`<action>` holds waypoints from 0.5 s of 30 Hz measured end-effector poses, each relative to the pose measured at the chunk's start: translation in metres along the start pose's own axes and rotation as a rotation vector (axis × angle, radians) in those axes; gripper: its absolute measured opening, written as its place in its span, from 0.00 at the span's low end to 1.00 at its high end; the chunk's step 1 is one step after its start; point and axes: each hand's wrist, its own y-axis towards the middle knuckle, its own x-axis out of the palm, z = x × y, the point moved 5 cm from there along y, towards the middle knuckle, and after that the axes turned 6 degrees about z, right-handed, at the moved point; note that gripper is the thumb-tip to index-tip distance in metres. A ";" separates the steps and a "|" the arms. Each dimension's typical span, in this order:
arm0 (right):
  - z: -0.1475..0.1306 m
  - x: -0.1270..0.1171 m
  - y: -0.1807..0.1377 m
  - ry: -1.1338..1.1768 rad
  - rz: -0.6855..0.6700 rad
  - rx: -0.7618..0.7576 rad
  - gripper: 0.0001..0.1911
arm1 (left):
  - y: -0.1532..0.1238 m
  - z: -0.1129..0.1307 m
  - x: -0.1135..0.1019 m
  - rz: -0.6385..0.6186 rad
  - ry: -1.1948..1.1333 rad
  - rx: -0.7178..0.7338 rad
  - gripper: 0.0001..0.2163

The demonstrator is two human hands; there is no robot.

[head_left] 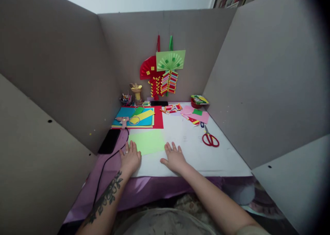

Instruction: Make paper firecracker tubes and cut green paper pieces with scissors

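A light green sheet of paper [149, 142] lies flat on the white table covering [185, 163]. At its left end rests my left hand [131, 157], palm down with the fingers stretched out and a ring on one of them. My right hand [174, 158] lies flat near the sheet's right edge, fingers spread. Neither hand grips anything. Red-handled scissors [210, 140] lie to the right of my right hand. Beyond my left hand, a pink glue gun [123, 121] sits on a stack of coloured paper, its black cord running down to the left.
Grey panels [165, 29] enclose the table on three sides. Paper fan ornaments [170, 60] hang at the back. A black phone [109, 141] lies at the left. Several paper rolls [171, 108], pink paper [203, 117] and a red bowl [195, 103] stand or lie farther back.
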 end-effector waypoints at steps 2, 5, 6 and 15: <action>-0.012 -0.006 0.003 -0.014 0.054 0.032 0.46 | -0.001 0.004 0.000 0.019 0.012 -0.031 0.27; -0.049 -0.006 0.006 0.059 0.130 -0.106 0.44 | 0.006 0.019 0.001 0.002 0.007 0.054 0.28; -0.063 -0.002 0.005 0.097 0.117 -0.194 0.42 | 0.009 0.023 0.001 -0.008 0.002 0.103 0.28; -0.086 0.022 -0.003 0.142 0.080 -0.347 0.44 | -0.021 0.019 -0.003 0.019 -0.134 0.500 0.24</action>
